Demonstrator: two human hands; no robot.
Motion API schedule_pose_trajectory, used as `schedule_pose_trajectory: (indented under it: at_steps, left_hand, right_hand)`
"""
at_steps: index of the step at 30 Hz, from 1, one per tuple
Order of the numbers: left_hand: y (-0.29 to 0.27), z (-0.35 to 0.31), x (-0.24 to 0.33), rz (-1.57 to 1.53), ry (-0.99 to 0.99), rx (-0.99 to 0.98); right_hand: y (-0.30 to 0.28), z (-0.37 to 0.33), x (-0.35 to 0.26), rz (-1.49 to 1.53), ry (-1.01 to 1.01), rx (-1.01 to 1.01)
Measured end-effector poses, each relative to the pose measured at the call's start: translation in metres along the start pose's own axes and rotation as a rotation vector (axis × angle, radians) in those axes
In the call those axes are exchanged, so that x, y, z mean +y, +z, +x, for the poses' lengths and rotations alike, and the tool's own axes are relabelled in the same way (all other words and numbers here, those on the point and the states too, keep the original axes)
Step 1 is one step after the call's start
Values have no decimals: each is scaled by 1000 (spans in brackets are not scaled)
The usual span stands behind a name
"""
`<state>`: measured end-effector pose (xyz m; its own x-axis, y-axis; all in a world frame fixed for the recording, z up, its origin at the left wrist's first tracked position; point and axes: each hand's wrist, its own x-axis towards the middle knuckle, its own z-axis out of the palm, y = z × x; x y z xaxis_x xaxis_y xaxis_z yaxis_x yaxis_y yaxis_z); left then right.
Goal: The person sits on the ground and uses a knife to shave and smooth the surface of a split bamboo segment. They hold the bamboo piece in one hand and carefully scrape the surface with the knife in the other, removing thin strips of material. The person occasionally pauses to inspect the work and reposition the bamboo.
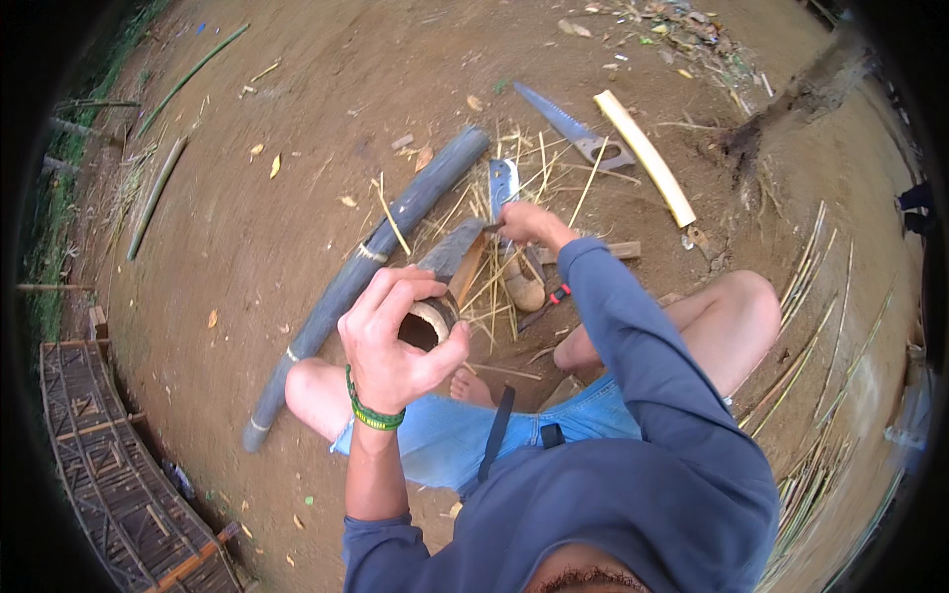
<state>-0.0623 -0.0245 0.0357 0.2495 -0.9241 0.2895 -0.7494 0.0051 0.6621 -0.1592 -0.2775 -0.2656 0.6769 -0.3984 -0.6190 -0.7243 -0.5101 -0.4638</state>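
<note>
My left hand (381, 331) grips a short, dark grey bamboo tube (457, 249), thumb and fingers round its near end, where a pale cut rim and hollow inside show. The tube's far part narrows, with a brown cut face along its right side. At that far end my right hand (534, 225) is closed, with a small dark piece showing at its fingertips; what it grips is not clear. Just beyond the right hand is a broad metal blade (503, 182) with holes. A rounded wooden handle (523, 285) lies below that hand; whether it joins the blade is hidden.
A long dark bamboo pole (331, 296) lies to the left. Farther off are a handsaw (573, 124) and a pale split bamboo strip (647, 158). A red-and-black handled tool (560, 295) lies near my legs among thin shavings. Thin sticks (811, 484) lie right; a slatted bamboo frame (109, 465) stands left.
</note>
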Motion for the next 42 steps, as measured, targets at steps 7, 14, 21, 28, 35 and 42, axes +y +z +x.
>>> schedule_pose_trajectory:
  at_steps: [7,14,21,28,35,42]
  left_hand:
    - [5,13,3,-20,66,33]
    - [31,35,30,-14,161,-43]
    - [14,27,23,-14,116,-2]
    - [-20,10,-29,202,-26,27]
    - [-71,-5,-38,70,-244,-146]
    - [-65,-32,-60,115,-216,-31]
  right_hand:
    - [20,-20,-10,244,-127,46]
    - [68,-18,33,-129,57,454]
    - [72,-41,-4,-39,90,431]
    - [26,-68,12,-15,177,476]
    - [-123,-129,35,-167,129,512]
    - [-221,-201,68,-317,125,567]
